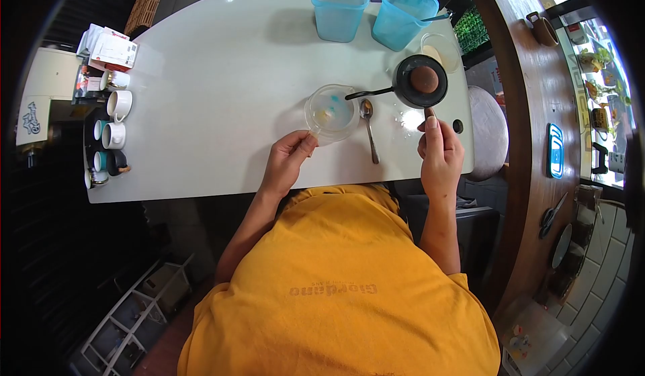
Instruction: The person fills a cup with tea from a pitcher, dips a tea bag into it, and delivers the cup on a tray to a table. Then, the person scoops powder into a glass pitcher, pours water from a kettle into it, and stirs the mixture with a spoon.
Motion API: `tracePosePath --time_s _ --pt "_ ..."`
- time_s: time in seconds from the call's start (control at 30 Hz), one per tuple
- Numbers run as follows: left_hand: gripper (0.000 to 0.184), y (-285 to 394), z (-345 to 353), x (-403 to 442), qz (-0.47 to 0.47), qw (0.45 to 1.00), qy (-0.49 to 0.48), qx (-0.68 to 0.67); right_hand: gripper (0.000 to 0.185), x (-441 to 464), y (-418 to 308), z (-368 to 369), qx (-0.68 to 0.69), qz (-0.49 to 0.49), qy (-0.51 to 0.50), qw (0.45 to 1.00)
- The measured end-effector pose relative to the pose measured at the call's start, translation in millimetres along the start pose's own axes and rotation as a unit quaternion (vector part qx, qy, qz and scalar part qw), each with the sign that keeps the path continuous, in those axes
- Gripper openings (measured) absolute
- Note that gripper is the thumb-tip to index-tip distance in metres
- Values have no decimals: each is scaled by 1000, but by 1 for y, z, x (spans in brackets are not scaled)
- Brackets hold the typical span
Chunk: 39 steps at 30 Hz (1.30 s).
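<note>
A clear plastic cup (341,131) stands on the white table (222,94), with whitish contents and blue and yellowish spots inside. My left hand (287,161) pinches its near rim. By its brown handle, my right hand (440,144) grips a black gooseneck kettle (403,84) topped with a brown round knob. The kettle's thin spout reaches left, its tip above the cup's right side; whether liquid is flowing I cannot tell. Between the cup and my right hand lies a metal spoon (371,134), its bowl holding something brown.
Two blue translucent containers (339,13) stand at the far edge, the right one with a utensil inside. Behind the kettle sits another clear cup (449,45). Mugs (119,104) and boxes (114,48) line the left side. A wooden counter (531,141) runs along the right.
</note>
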<state>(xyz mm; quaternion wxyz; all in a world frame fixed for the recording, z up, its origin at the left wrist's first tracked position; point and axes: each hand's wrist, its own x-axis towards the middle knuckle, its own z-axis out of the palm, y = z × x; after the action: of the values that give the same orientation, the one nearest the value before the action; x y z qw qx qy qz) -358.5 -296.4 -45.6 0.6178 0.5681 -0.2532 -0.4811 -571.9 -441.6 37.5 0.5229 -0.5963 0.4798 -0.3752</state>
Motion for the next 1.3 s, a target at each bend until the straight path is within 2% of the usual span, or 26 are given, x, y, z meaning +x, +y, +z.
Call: tracePosePath --time_s 0.17,0.43,0.73,1.0,1.17,1.3 --pt "17 -5 0 0 -29 998 -15 -46 33 2 0 -2 -42 -9 -13 999" --pt "19 1 7 1 -23 1000 -16 -9 29 5 0 1 -76 -63 10 995" --pt "23 0 7 3 -27 999 -21 -11 32 8 -2 -4 -89 -27 -6 996" --pt "24 -6 8 6 -43 998 -33 -25 29 8 2 -1 -67 -56 -7 996" --pt "18 -4 12 5 -61 995 -50 -59 28 7 1 -4 -82 -68 -10 994" --pt "17 -9 10 5 -61 993 -71 -79 31 6 0 -6 -76 -35 -15 996"
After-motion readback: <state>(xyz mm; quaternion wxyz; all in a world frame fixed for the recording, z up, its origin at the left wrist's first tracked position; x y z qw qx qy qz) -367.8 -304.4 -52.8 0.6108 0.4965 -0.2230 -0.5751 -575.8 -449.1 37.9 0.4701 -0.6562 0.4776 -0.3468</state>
